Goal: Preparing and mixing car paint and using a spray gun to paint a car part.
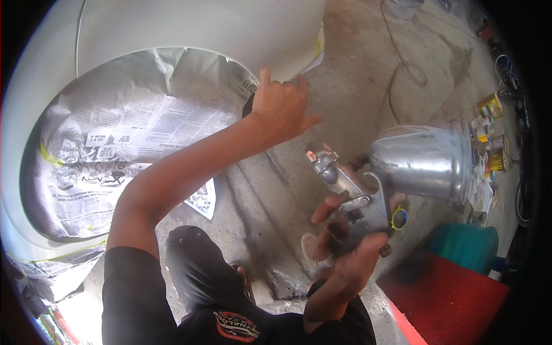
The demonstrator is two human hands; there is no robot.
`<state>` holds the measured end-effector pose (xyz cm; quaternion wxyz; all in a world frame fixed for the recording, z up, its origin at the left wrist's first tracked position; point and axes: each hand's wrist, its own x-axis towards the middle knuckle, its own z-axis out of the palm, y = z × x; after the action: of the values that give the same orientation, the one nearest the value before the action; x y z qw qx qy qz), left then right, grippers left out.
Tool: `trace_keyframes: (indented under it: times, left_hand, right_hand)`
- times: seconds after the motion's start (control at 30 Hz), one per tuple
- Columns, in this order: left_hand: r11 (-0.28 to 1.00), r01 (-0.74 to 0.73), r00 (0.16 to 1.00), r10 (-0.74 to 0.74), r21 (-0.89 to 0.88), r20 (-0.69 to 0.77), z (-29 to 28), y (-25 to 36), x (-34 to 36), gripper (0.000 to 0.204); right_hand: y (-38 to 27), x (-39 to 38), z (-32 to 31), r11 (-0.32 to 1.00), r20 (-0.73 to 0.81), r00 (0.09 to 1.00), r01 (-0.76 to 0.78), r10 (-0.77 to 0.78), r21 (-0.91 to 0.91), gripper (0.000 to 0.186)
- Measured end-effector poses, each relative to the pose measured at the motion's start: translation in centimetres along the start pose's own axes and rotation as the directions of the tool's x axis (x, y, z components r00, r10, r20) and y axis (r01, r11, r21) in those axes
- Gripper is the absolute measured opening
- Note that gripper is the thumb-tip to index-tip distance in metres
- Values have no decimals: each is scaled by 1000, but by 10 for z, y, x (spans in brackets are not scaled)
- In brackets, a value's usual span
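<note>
My right hand [359, 267] is wrapped round the grip of a metal spray gun [422, 161]. The gun is tilted, its big silver cup towards the right and its nozzle towards the upper left, apart from the car. Reaching forward, my left hand [280, 109] is at the lower edge of a pale car body panel [201, 26]. Its index finger is stretched towards the panel and its thumb sticks out to the right; nothing shows in it. Whether the fingertip touches the paint I cannot tell. Printed newspaper [155, 138] covers the wheel arch below the panel.
A red board or box [448, 299] and a teal round container [464, 247] stand at the lower right. Several cans and pots [491, 141] line the right side. A thin hose or cable [397, 63] lies across the concrete floor [356, 75]. A bucket [402, 8] stands far off.
</note>
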<state>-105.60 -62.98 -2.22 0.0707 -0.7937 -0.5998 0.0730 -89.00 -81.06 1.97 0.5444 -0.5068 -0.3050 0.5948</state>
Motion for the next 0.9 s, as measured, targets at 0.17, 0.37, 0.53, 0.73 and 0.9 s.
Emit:
trace_keyframes:
  times: [0.17,0.37,0.53,0.73,0.9]
  left_hand:
    - [989,-1,989,24,149,-148,8,-22,2,82]
    - [998,-56,992,52,-30,-116,13,-21,-1,72]
    - [935,-104,988,59,-338,-141,15,-18,-14,62]
    - [819,28,969,-164,-573,-187,25,-16,-27,92]
    - [929,255,954,-287,-268,-85,14,-33,-17,120]
  right_hand:
    - [2,3,-5,999,31,999,-18,19,-27,104]
    - [2,5,-7,999,62,997,-49,50,-14,107]
    - [1,8,-10,999,92,995,-29,31,-22,106]
    - [-2,8,-12,1000,93,996,-9,11,-19,103]
    - [-1,8,-11,999,121,993,9,-5,-32,102]
